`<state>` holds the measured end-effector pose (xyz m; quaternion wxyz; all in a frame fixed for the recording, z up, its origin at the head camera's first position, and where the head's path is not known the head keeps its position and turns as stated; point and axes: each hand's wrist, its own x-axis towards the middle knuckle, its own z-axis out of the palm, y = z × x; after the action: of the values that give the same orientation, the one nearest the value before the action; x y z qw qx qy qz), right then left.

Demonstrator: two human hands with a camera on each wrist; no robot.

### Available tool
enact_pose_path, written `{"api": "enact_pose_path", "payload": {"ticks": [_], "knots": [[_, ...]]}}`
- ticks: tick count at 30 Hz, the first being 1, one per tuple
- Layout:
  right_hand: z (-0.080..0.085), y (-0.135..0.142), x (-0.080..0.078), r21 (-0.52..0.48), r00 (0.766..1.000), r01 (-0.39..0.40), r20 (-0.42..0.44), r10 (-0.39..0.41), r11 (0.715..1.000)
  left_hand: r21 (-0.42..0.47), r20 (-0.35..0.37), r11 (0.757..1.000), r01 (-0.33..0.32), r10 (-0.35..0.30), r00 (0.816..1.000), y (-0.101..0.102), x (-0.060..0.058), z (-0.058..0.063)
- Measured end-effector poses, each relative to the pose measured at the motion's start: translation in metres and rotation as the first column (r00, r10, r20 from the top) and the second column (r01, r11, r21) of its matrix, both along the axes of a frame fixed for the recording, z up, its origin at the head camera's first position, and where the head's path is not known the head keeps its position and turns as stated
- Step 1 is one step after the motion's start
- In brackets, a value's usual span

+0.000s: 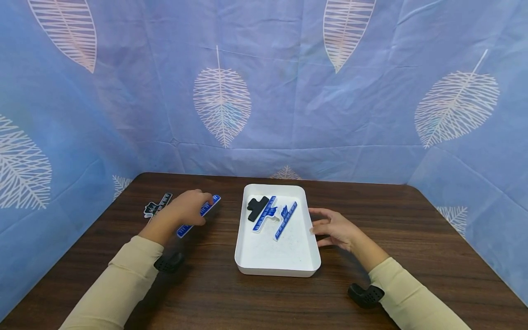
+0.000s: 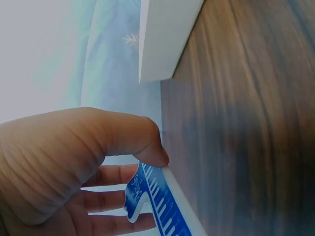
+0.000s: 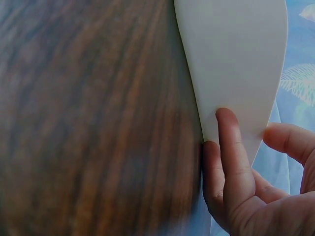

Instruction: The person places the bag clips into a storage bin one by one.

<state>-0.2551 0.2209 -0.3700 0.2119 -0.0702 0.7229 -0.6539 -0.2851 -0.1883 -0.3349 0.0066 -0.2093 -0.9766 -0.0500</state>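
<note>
My left hand [image 1: 190, 207] pinches a blue clip [image 2: 170, 204] with a white piano-key pattern, thumb on its long edge and fingers behind its handle. It is left of a white tray [image 1: 278, 259]. Inside the tray lie a black clip [image 1: 257, 208], a blue clip [image 1: 264, 214] beside it, and another blue clip [image 1: 285, 221] to the right. My right hand [image 1: 333, 229] rests against the tray's right side, fingertips on the outer wall [image 3: 236, 64] and one digit at the rim.
A black clip [image 1: 156, 205] with white key marks lies on the dark wooden table [image 1: 371, 201], behind my left wrist. A blue cloth [image 1: 280, 101] with white leaf prints hangs behind the table and along its sides.
</note>
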Motion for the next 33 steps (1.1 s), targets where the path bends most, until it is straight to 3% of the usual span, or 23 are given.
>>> {"api": "enact_pose_path", "payload": {"ticks": [17,33], "knots": [[0.002,-0.001,0.0,0.01,1.0,0.008,-0.004,-0.008,1.0,-0.024,-0.013,0.998,0.051,-0.051,0.999,0.037,0.001,0.029],[0.001,0.0,0.0,-0.013,1.0,0.008,0.006,-0.008,1.0,-0.039,0.009,0.995,0.087,-0.087,0.996,0.078,-0.002,0.038]]}}
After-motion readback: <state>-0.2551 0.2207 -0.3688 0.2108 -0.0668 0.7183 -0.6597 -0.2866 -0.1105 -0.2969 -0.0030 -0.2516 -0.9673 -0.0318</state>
